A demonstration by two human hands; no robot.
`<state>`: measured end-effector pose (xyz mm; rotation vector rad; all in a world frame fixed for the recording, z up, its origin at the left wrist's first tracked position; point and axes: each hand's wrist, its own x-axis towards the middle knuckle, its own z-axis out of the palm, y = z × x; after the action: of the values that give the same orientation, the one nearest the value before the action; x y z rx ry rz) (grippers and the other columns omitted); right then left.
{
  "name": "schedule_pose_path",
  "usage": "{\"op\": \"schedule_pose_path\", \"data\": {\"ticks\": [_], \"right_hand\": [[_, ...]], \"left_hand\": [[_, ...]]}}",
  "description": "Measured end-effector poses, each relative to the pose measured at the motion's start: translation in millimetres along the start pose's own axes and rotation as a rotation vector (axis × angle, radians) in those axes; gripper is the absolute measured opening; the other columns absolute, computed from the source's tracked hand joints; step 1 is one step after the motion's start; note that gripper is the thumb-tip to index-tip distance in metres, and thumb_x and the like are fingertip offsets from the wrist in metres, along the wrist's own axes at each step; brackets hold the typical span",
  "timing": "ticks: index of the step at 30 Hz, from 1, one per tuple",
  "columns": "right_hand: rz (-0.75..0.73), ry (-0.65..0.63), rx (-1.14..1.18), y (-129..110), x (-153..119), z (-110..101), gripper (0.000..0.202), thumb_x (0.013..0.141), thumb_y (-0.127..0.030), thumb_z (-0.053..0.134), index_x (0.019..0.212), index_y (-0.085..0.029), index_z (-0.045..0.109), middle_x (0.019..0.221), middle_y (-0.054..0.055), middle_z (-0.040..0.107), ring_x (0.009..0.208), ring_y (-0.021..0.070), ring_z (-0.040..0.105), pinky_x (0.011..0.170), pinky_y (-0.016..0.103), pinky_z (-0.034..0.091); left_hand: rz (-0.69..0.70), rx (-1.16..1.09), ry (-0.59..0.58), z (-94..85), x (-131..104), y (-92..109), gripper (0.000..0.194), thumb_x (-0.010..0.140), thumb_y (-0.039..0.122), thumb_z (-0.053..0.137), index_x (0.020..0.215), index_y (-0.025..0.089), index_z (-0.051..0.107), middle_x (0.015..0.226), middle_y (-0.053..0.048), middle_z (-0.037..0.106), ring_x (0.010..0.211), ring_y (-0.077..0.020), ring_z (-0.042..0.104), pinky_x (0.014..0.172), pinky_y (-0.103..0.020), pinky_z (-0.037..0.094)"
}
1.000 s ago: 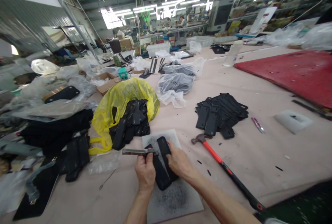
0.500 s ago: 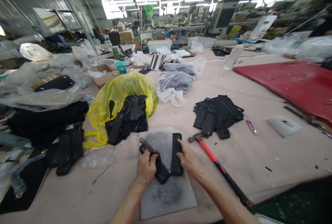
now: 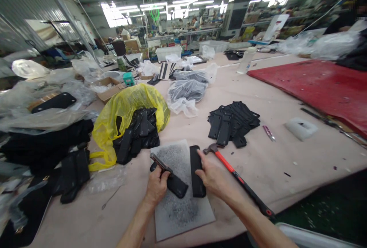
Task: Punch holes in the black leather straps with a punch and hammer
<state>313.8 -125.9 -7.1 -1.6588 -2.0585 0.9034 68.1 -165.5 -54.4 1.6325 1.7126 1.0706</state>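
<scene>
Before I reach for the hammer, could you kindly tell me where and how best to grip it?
I'd probably take the black grip from above and the right: the hammer lies with its head at the far end and its handle slanting toward the near edge of the table, while the person's right arm reaches past its left side.

Both bare forearms are reaching forward from the lower edge, converging toward the middle. The left forearm (image 3: 134,223) is rising steeply and leaning inward; its wrist is running nearly straight into the left hand (image 3: 157,186). That hand is gripping firmly, its fingers curling in and its thumb (image 3: 164,177) pointing forward. The right forearm (image 3: 243,213) is slanting in from the lower right, showing more of its length. The right hand (image 3: 211,176) is pinching, its forefinger (image 3: 200,156) stretching ahead and its thumb (image 3: 200,173) pointing inward, apart from the left hand.
</scene>
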Motion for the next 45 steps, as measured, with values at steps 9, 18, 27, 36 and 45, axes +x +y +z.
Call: {"op": "schedule_pose_path", "data": {"ticks": [9,18,27,36,45], "right_hand": [[-0.139,-0.302,-0.119,-28.3,-4.0,51.7,0.080,0.081,-0.019,0.050,0.154,-0.011,0.019,0.104,0.015,0.071,0.092,0.0254,0.066,0.075,0.031,0.044],[-0.180,-0.097,-0.336,-29.6,-16.6,48.2,0.045,0.085,-0.034,0.061,0.128,-0.021,0.058,0.114,0.013,0.065,0.101,0.0303,0.060,0.086,0.041,0.043],[-0.364,0.110,-0.375,-12.8,-41.3,92.3,0.054,0.093,-0.033,0.050,0.141,-0.010,0.046,0.147,0.017,0.044,0.137,0.0312,0.034,0.117,0.054,0.010],[-0.312,0.040,-0.355,-21.8,-44.6,89.7,0.067,0.089,-0.037,0.053,0.144,-0.002,0.040,0.151,0.022,0.036,0.140,0.0363,0.029,0.117,0.056,0.009],[-0.548,-0.117,-0.317,6.9,-46.5,62.6,0.077,0.088,-0.045,0.056,0.150,-0.009,0.030,0.158,0.018,0.024,0.146,0.0332,0.018,0.118,0.055,0.007]], "left_hand": [[-0.017,-0.068,-0.125,-29.2,10.0,11.4,0.027,0.082,0.023,0.053,0.103,0.017,0.068,0.095,-0.006,0.074,0.090,-0.0229,0.068,0.082,-0.035,0.054],[-0.107,-0.113,0.059,-14.8,14.8,14.8,0.016,0.082,0.027,0.056,0.089,0.016,0.066,0.079,-0.003,0.072,0.073,-0.0188,0.066,0.069,-0.029,0.053],[0.014,-0.058,0.080,27.4,36.9,12.0,0.019,0.084,0.025,0.053,0.090,0.018,0.069,0.090,-0.006,0.074,0.088,-0.0212,0.069,0.083,-0.034,0.053],[0.063,-0.056,0.063,29.9,35.8,4.3,0.019,0.086,0.026,0.054,0.091,0.018,0.070,0.093,-0.006,0.074,0.090,-0.0210,0.070,0.082,-0.032,0.056],[0.052,-0.027,0.032,29.4,39.1,7.1,0.017,0.086,0.023,0.054,0.091,0.019,0.070,0.091,-0.005,0.074,0.090,-0.0207,0.069,0.085,-0.034,0.055]]}}
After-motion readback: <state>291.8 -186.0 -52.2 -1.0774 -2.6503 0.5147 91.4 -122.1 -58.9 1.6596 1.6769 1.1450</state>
